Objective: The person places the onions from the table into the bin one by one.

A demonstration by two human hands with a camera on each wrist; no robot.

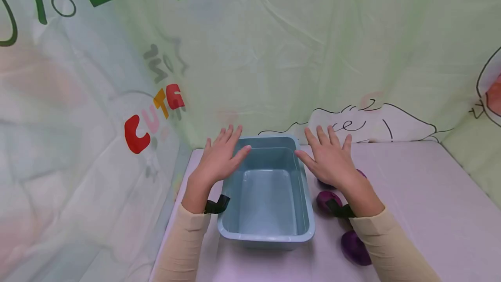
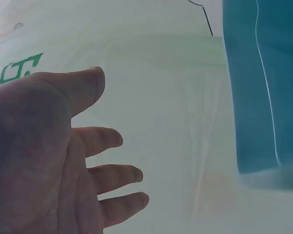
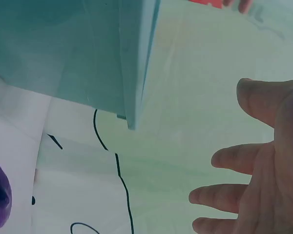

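A pale blue rectangular plastic basin [image 1: 267, 238] stands on the table, its inside bare. My left hand [image 1: 221, 156] is held over its far left side, fingers spread and holding nothing. Across from it, my right hand [image 1: 330, 160] hovers past the far right rim, also with spread fingers and nothing in it. Both palms appear in the wrist views, the left hand [image 2: 53, 151] and the right hand [image 3: 263, 165] each apart from the basin wall. Beneath my right hand and forearm lie several rounded purple things, among them a reddish-purple one [image 1: 328, 203] and a darker one [image 1: 355, 248], partly hidden.
A white tabletop [image 1: 415, 186] stretches to the right of the basin. Behind it hangs a pale green printed curtain [image 1: 274, 64], and another whitish sheet [image 1: 78, 164] closes off the left side. Black bands [image 1: 217, 204] circle both wrists.
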